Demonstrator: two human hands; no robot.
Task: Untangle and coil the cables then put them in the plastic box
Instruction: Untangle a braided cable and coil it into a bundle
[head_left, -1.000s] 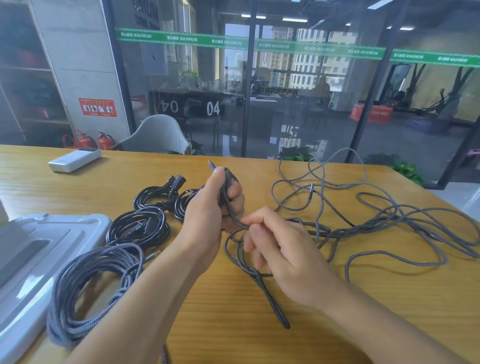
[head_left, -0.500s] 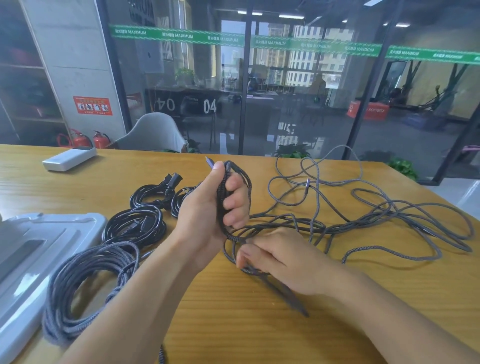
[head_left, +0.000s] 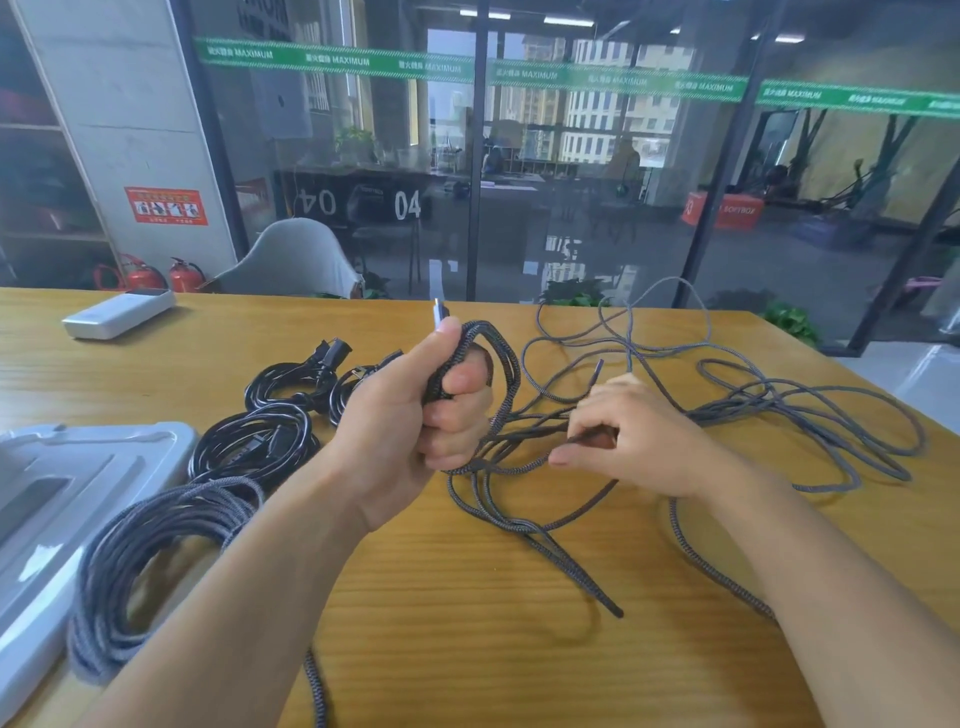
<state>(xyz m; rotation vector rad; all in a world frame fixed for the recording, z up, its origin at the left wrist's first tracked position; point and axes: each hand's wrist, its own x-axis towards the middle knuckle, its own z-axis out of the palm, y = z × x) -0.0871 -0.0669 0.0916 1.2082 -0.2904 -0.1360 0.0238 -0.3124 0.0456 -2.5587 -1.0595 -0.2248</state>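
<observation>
A long grey braided cable (head_left: 779, 415) lies tangled over the right half of the wooden table (head_left: 467, 649). My left hand (head_left: 410, 421) grips a few loops of it upright, the metal plug end sticking out above my thumb. My right hand (head_left: 639, 441) pinches a strand of the same cable just right of the loops. A coiled grey braided cable (head_left: 135, 551) lies at the lower left beside the plastic box lid (head_left: 62, 467). Two black coiled cables (head_left: 254, 441) (head_left: 296, 379) rest behind it.
A white rectangular device (head_left: 119, 314) sits at the far left of the table. A grey chair (head_left: 291, 260) stands behind the table's far edge, before a glass wall. Bare wood shows in front of my hands.
My left hand has closed round another loop of the grey cable. My right hand has slid rightward and up along the strand, away from the loops.
</observation>
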